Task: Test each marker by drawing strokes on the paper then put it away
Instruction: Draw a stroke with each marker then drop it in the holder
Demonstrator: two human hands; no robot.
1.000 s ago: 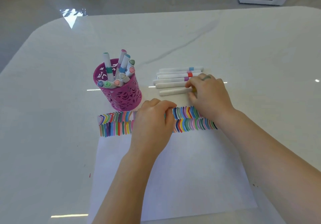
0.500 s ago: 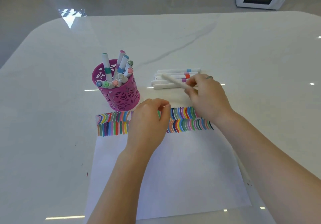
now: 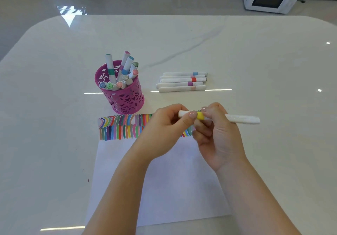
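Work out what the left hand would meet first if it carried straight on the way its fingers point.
Probably the right hand: the left hand points rightward along the marker that both grip, and the two hands nearly touch.

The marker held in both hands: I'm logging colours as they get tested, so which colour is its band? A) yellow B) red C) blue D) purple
A: the marker pinched by the left hand and the right hand shows a yellow band between their fingertips.
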